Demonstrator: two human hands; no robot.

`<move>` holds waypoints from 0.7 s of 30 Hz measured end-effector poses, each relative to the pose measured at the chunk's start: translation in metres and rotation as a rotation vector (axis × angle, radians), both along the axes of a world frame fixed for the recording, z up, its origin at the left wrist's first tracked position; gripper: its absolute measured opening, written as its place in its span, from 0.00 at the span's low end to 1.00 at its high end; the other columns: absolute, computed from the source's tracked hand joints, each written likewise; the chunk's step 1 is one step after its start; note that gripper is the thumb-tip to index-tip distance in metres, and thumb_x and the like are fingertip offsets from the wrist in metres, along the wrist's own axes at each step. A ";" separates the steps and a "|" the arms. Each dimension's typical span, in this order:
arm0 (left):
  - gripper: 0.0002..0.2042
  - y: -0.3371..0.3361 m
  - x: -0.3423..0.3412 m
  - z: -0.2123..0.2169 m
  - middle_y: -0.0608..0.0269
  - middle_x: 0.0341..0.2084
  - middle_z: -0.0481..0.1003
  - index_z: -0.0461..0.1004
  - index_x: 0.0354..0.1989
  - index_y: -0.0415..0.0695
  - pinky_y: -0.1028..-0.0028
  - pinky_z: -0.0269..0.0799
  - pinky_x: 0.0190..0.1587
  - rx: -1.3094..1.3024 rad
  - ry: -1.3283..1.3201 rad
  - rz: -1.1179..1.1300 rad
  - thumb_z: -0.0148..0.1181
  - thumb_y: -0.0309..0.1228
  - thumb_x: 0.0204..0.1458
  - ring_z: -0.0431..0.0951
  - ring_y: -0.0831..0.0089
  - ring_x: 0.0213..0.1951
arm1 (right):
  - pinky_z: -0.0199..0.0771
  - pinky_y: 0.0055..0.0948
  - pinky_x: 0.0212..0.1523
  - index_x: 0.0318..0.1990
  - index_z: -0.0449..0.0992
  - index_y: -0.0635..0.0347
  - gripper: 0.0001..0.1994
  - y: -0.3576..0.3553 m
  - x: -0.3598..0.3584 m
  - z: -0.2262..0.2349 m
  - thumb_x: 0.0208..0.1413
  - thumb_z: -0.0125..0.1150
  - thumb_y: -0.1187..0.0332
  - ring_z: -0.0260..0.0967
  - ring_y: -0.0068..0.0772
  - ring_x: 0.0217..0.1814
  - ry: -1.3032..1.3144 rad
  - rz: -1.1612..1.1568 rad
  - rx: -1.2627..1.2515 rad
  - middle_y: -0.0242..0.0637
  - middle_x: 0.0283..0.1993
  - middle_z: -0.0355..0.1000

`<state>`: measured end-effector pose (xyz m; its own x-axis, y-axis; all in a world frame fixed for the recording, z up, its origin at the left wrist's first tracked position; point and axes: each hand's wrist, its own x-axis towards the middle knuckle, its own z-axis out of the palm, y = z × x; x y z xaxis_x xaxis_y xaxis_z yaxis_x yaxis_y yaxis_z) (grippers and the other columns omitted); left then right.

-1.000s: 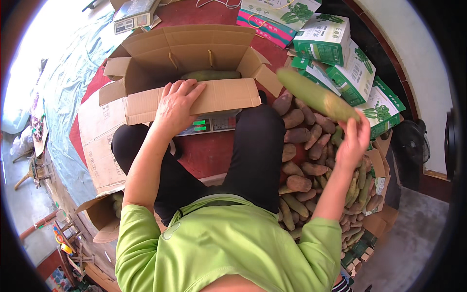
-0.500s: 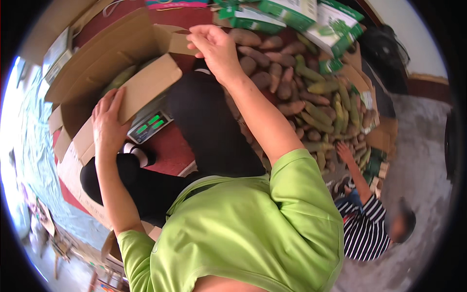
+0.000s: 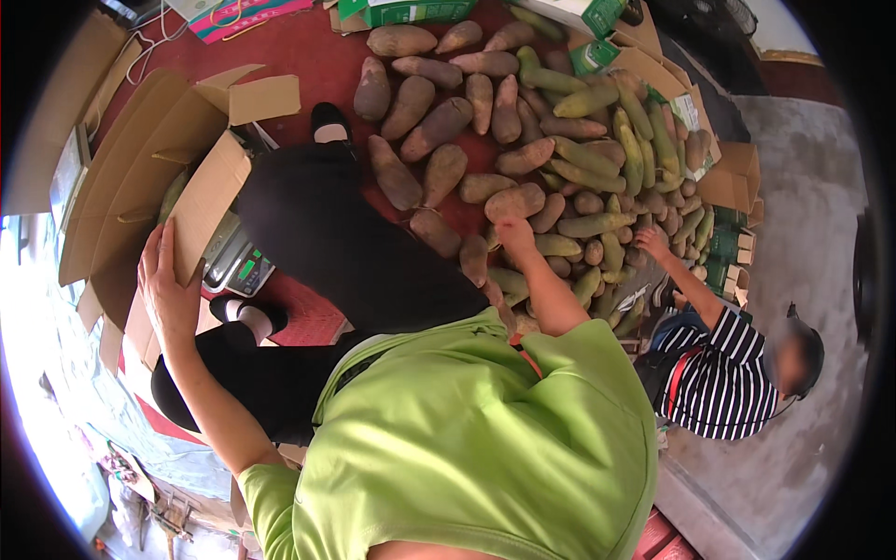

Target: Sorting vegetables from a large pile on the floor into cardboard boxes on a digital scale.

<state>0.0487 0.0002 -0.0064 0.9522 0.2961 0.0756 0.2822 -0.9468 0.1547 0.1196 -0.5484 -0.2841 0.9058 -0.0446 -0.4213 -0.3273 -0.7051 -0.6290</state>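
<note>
My left hand holds the upright flap of an open cardboard box, its fingers over the flap's outer side. The box stands on a digital scale with a green-lit display, and a greenish vegetable shows partly inside. To the right, my right hand is closed at the near end of a thick brown tuber, which resembles a sweet potato. Part of my grip is hidden. Around it lie many more brown tubers and long green, cucumber-like vegetables.
A co-worker in a striped shirt crouches at the right, one hand over the pile. Green and white cartons stand at the far side. Opened cardboard borders the pile. My shoe rests on the red floor covering.
My right hand has come from above the floor near the box to a brown tuber on the right. My left hand stays on the box flap. The co-worker's head has shifted slightly.
</note>
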 end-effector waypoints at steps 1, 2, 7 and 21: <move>0.36 0.000 -0.001 -0.001 0.61 0.57 0.66 0.64 0.61 0.52 0.61 0.62 0.60 0.009 -0.010 0.001 0.65 0.20 0.37 0.66 0.56 0.56 | 0.73 0.41 0.36 0.29 0.79 0.60 0.08 -0.008 -0.008 0.000 0.49 0.55 0.68 0.74 0.51 0.34 0.145 -0.130 -0.083 0.50 0.30 0.75; 0.37 0.001 -0.002 -0.002 0.61 0.57 0.66 0.64 0.61 0.52 0.61 0.62 0.60 0.020 -0.011 -0.001 0.65 0.20 0.37 0.67 0.56 0.56 | 0.73 0.41 0.36 0.29 0.79 0.60 0.08 -0.017 -0.014 0.000 0.49 0.55 0.68 0.74 0.51 0.34 0.152 -0.137 -0.079 0.50 0.30 0.75; 0.37 0.001 -0.001 -0.003 0.62 0.56 0.67 0.64 0.61 0.52 0.62 0.61 0.61 0.021 -0.036 -0.032 0.65 0.18 0.36 0.66 0.57 0.57 | 0.68 0.29 0.19 0.35 0.76 0.58 0.05 -0.078 -0.042 -0.035 0.52 0.55 0.71 0.69 0.29 0.20 0.312 -0.207 -0.205 0.36 0.23 0.71; 0.34 0.000 0.008 -0.004 0.59 0.57 0.66 0.64 0.62 0.49 0.63 0.58 0.63 -0.017 0.018 -0.036 0.64 0.19 0.41 0.64 0.57 0.59 | 0.72 0.34 0.26 0.58 0.64 0.54 0.28 -0.188 -0.049 -0.025 0.49 0.65 0.68 0.70 0.35 0.38 0.317 -0.716 -0.298 0.38 0.48 0.71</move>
<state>0.0570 0.0000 -0.0107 0.9635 0.2624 0.0532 0.2505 -0.9537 0.1663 0.0710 -0.7368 -0.3092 0.4566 -0.7141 -0.5306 -0.8894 -0.3813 -0.2522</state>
